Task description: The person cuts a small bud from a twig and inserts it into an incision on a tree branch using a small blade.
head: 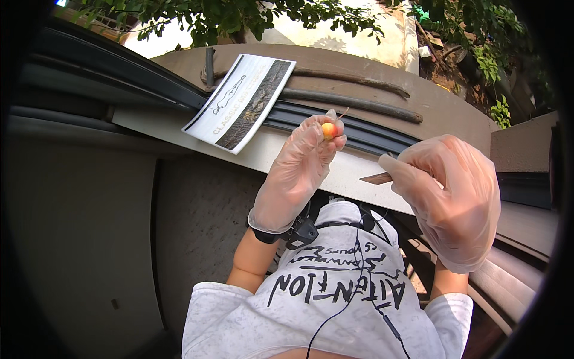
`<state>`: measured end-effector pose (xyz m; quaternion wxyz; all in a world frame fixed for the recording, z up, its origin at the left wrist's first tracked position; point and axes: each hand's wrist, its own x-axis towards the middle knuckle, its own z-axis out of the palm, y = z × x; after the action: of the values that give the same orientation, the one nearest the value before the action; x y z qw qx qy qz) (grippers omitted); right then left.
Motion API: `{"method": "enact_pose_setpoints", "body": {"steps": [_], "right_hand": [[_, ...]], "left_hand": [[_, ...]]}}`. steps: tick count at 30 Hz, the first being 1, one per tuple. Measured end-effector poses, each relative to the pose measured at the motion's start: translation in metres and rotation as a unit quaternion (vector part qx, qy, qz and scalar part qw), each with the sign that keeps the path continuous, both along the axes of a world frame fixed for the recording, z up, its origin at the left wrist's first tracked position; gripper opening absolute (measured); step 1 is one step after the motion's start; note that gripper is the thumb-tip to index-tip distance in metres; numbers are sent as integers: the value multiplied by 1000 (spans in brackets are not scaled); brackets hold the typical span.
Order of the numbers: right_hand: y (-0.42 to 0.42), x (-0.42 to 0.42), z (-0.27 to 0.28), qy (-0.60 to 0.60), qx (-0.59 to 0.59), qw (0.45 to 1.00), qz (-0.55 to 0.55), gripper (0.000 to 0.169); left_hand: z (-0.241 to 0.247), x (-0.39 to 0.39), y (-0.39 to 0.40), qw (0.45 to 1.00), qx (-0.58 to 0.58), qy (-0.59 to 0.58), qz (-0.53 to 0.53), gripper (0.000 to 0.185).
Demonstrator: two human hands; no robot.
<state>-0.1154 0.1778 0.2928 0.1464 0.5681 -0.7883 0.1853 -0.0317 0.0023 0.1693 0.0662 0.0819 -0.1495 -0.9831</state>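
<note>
A small yellow-and-red cherry (329, 131) with a thin stem is pinched between the fingertips of my left hand (305, 166). My right hand (453, 197), off to the right and apart from the fruit, grips a narrow brown blade-like piece (376, 179). Its pointed end sticks out to the left from my thumb and fingers; the rest is hidden in my grasp, so its material is unclear. Both hands wear loose, translucent plastic gloves. They are raised above a white window sill (358, 172).
A printed white sheet or bag (240, 103) lies across the dark window track (354, 130). Beyond it, two stick-like lengths (358, 102) rest on the brown outer ledge (444, 107). Leafy branches (233, 18) hang outside. Black cables (358, 269) run down my shirt.
</note>
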Motion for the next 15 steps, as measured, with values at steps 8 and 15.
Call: {"method": "enact_pose_setpoints", "body": {"steps": [8, 15], "right_hand": [[-25, -23, -75, 5, -253, 967, 19, 46], [-33, -29, -98, -17, -309, 951, -12, 44]], "left_hand": [[25, -25, 10, 1000, 4, -5, -5, 27], [29, -35, 11, 999, 3, 18, -31, 27]]}}
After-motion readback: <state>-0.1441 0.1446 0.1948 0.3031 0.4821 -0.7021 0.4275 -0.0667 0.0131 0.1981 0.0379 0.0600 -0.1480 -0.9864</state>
